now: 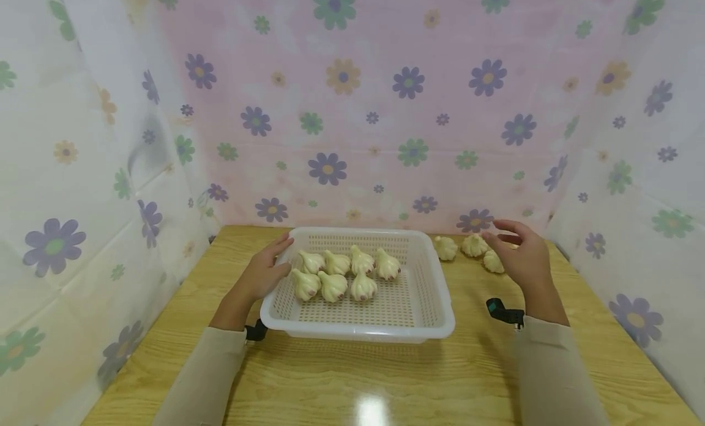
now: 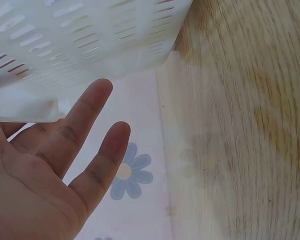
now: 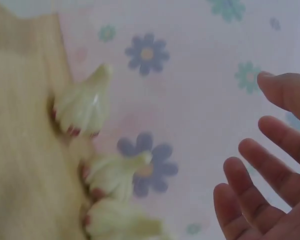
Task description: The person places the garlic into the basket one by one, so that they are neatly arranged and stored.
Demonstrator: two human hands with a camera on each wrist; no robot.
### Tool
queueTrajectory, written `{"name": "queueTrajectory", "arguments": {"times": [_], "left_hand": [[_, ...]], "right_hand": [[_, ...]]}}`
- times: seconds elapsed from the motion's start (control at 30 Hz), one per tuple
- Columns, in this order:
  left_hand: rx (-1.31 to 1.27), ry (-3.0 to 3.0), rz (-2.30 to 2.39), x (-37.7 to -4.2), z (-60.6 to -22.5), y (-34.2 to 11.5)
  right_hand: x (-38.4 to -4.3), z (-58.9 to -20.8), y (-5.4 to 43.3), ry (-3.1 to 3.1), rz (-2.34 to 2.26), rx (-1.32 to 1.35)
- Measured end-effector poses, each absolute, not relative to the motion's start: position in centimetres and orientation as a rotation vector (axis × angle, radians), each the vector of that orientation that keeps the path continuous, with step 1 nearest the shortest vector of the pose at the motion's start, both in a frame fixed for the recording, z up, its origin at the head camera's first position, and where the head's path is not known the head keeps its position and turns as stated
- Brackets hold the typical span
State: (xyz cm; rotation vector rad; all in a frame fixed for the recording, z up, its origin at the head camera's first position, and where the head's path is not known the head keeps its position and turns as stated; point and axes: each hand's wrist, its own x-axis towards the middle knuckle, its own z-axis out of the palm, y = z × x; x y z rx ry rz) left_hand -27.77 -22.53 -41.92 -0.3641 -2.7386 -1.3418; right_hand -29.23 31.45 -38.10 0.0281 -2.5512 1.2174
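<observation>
A white plastic basket (image 1: 363, 334) with slotted walls holds several garlic bulbs (image 1: 333, 286), grouped toward its left and middle. My left hand (image 1: 263, 273) grips the basket's left rim, thumb over the top and fingers along the outer wall. From the left wrist, two fingers (image 2: 85, 112) reach out straight below the slotted side. My right hand (image 1: 523, 257) hovers over the loose garlic bulbs (image 1: 473, 245) to the right of the basket, its fingers spread and nothing in them. In the right wrist view three bulbs (image 3: 85, 105) sit in a row, apart from the fingertips.
The wood-grain table (image 1: 330, 383) carries everything. Flower-print cloth (image 1: 374, 108) hangs behind it and on both sides, close to the table's edges. The loose bulbs lie near the back right, by the rear cloth.
</observation>
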Motion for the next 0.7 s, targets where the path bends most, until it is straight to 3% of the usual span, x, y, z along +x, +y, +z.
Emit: {"name": "queueTrajectory", "arguments": {"times": [0.27, 0.7], "left_hand": [[-0.367, -2.74, -1.333, -28.0, -42.0, -22.5], [-0.359, -2.744, -1.361, -27.9, -42.0, -22.4]], "right_hand": [[-30.1, -41.7, 34.7, -2.524, 1.282, -0.217], [-30.9, -46.3, 36.0, -2.33, 1.68, -0.31]]}}
